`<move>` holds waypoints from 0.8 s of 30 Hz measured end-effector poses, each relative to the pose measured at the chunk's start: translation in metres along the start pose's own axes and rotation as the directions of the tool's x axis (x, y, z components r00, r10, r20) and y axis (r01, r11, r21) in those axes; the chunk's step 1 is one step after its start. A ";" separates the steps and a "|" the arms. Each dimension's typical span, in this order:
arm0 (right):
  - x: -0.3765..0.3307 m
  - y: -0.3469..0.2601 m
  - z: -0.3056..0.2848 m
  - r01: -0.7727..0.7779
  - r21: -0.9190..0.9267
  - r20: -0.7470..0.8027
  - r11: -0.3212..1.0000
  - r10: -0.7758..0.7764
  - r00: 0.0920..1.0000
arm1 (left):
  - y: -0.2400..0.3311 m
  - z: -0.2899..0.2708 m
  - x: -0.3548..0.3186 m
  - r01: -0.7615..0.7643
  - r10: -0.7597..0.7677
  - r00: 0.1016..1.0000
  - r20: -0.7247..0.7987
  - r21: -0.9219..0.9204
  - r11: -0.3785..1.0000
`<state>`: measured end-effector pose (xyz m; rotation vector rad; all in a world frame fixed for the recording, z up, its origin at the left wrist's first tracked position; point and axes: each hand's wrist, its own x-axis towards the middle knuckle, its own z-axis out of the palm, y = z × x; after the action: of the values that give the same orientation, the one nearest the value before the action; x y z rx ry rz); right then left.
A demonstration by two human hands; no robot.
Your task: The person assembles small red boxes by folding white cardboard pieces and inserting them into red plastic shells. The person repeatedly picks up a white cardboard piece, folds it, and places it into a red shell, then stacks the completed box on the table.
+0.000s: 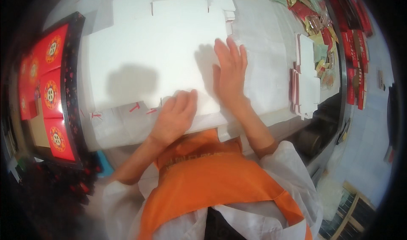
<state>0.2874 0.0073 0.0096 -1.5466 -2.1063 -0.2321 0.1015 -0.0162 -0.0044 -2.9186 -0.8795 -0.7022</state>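
Observation:
A large flat white cardboard box blank point(169, 40) lies on the table, with a slotted flap at its far side and notched tabs at its right edge. At its near edge my left hand point(176, 113) is closed, its fingers curled against the cardboard; the thumb is hidden. My right hand point(231, 72) is open over the blank's right edge, fingers stretched out and slightly apart, holding nothing. Its shadow falls on the board just left of it.
Left stands a black patterned tray point(73, 91) with red boxes point(51, 93). To the right lies a stack of folded white cardboard point(306, 76), beside a pile of wrapped packets point(316, 23). Small red marks point(135, 107) show near the table's front edge. Red packages point(354, 66) stand beyond the table.

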 end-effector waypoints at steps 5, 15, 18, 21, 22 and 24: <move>0.012 0.002 0.010 -0.187 -0.107 0.129 0.977 0.200 0.971 | 0.003 -0.002 0.001 0.024 -0.023 1.000 0.021 -0.045 0.999; 0.000 0.017 0.004 -0.048 0.193 0.040 0.980 0.041 0.998 | 0.001 -0.013 -0.003 0.137 -0.130 0.987 0.090 -0.071 0.988; -0.005 0.010 -0.022 0.148 0.299 0.154 0.943 -0.201 0.967 | 0.000 -0.021 -0.006 0.161 -0.152 0.985 0.076 -0.130 0.978; -0.009 -0.013 -0.056 0.174 0.380 0.384 0.909 -0.326 0.864 | -0.006 -0.025 -0.004 0.155 -0.142 0.984 0.109 -0.123 0.980; -0.009 -0.017 -0.060 0.189 0.339 0.396 0.922 -0.322 0.860 | -0.008 -0.025 -0.003 0.148 -0.130 0.981 0.141 -0.120 0.982; -0.008 -0.019 -0.060 0.201 0.283 0.419 0.938 -0.309 0.853 | -0.011 -0.029 0.003 0.177 -0.144 0.960 0.241 -0.123 0.976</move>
<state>0.2900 -0.0318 0.0601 -1.2640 -2.6001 0.3155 0.0857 -0.0098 0.0219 -3.1318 -1.1445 -0.4539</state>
